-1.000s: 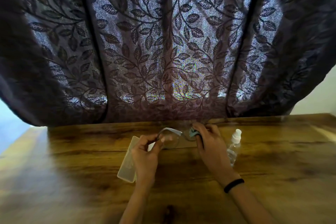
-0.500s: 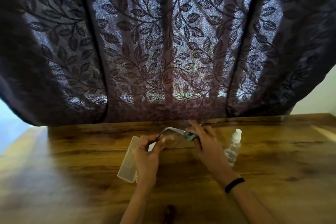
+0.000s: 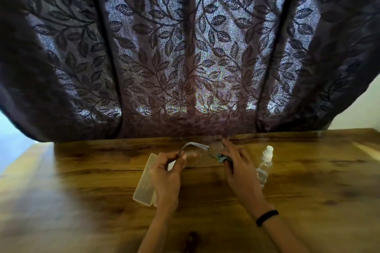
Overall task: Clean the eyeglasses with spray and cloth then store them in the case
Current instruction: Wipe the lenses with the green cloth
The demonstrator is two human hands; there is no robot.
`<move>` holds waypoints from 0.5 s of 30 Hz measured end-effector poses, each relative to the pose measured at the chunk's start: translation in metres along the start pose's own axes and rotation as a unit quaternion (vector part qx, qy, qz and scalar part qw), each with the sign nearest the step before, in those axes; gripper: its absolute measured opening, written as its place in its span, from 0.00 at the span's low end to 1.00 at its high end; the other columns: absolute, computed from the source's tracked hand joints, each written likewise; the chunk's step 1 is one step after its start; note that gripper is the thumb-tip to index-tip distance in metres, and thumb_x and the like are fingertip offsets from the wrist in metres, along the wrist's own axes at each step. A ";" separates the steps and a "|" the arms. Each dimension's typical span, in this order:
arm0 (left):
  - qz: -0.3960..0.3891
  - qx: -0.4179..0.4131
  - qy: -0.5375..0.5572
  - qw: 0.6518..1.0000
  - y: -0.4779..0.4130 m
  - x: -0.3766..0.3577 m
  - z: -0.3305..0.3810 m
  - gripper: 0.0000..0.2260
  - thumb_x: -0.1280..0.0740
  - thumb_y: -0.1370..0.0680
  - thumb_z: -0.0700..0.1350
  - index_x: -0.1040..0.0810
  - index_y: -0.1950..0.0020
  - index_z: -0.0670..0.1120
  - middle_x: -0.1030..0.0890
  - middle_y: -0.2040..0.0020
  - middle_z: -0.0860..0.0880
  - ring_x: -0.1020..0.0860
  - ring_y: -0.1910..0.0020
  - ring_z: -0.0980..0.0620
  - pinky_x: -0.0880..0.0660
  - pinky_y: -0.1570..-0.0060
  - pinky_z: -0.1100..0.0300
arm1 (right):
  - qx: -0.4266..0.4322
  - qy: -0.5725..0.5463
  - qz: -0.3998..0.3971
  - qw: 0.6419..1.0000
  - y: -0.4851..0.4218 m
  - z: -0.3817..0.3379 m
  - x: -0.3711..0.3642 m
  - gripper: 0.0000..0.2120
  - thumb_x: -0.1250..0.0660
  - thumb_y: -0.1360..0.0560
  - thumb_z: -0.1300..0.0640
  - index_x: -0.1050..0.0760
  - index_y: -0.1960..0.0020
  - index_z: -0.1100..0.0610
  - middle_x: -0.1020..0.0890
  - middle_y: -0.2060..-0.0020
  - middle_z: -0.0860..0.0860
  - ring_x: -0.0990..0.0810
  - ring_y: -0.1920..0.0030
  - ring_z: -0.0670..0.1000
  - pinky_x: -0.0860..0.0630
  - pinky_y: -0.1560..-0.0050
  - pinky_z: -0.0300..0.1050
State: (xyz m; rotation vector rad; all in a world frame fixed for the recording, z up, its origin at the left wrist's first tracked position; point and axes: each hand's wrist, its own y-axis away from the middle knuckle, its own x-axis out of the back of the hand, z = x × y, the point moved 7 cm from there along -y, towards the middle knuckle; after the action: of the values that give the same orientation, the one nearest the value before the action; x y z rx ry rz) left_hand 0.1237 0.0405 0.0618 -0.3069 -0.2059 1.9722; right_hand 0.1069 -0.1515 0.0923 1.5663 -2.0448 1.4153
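The eyeglasses (image 3: 195, 153) have clear lenses and a pale frame, and they're lifted up. A teal cloth (image 3: 223, 158) is bunched against their right lens. The translucent case (image 3: 145, 183) lies flat just left of them, and a clear spray bottle (image 3: 265, 164) with a white nozzle stands upright to their right.

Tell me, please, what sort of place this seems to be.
Probably a room in a home: a dark leaf-patterned curtain hangs backlit behind a brown wood-grain table, where a translucent plastic eyeglass case and small clear spray bottle sit.
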 end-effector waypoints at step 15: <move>-0.058 -0.063 -0.063 0.994 -0.004 -0.007 0.012 0.19 0.28 0.34 0.32 0.22 0.65 0.59 0.19 0.64 0.55 0.22 0.61 0.63 0.28 0.62 0.73 | 0.040 -0.025 -0.019 0.999 -0.018 -0.013 -0.002 0.25 0.36 0.28 0.70 0.33 0.33 0.56 0.28 0.57 0.37 0.23 0.53 0.56 0.29 0.53 0.44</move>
State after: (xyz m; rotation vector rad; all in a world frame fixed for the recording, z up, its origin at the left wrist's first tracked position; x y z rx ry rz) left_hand 0.1259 0.0360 0.0755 -0.2457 -0.4215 1.8683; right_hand 0.1182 -0.1398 0.1076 1.6792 -1.9963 1.4768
